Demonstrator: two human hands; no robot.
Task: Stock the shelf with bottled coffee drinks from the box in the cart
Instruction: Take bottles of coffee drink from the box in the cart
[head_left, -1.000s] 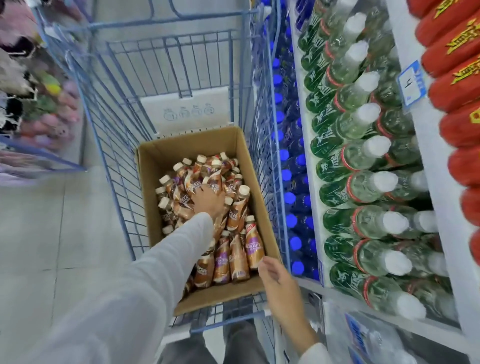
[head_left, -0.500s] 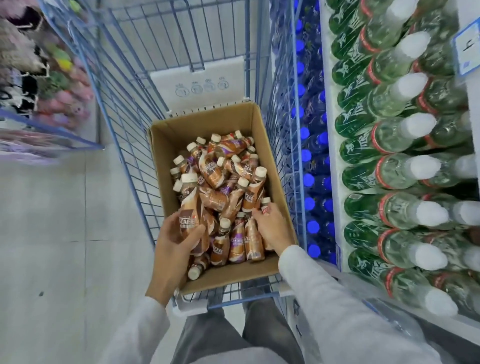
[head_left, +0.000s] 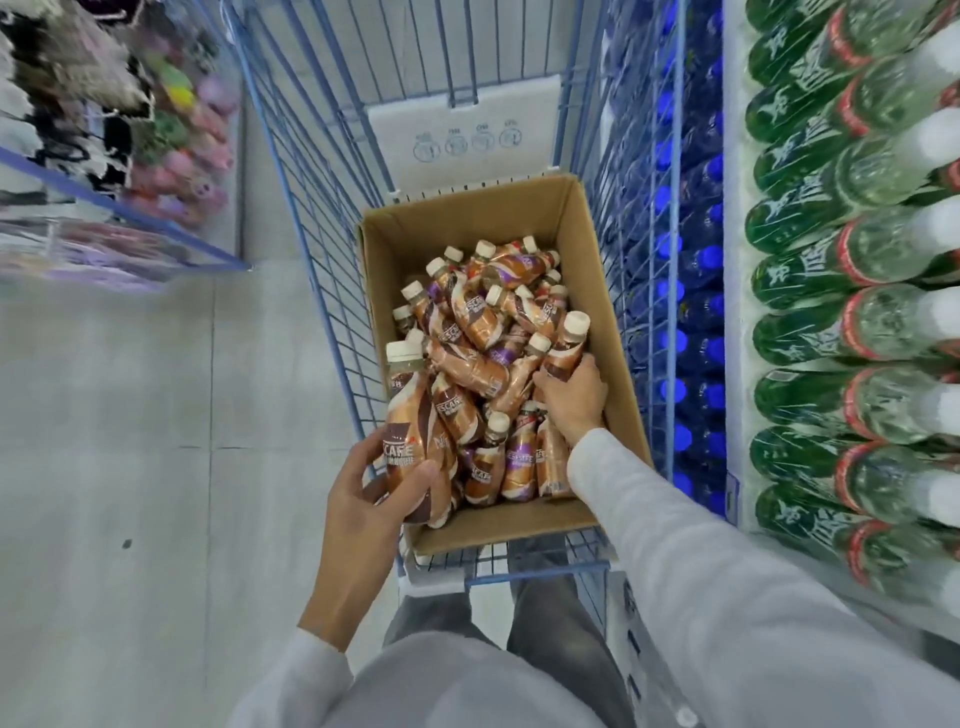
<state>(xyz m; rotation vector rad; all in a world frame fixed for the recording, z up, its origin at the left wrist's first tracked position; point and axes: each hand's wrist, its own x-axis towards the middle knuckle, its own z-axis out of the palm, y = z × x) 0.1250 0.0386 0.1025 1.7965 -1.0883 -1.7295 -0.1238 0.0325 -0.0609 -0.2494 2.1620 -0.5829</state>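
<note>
- Shop shelf (head_left: 733, 156) stands right of the cart (head_left: 311, 260).
- Left hand (head_left: 363, 504) wraps its fingers (head_left: 361, 454) round one upright bottle (head_left: 408, 415), over the box (head_left: 467, 218).
- Right hand (head_left: 574, 402), nearer the shelf, grips a second bottle (head_left: 569, 348) in the pile, cap pointing away.

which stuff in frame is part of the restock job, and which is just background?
Job: cart; cardboard box; loose coffee bottles; left hand gripping left-hand bottle; right hand gripping right-hand bottle.
Background: green bottles; blue-capped bottles; white card in the cart; blurred goods across the aisle.
</note>
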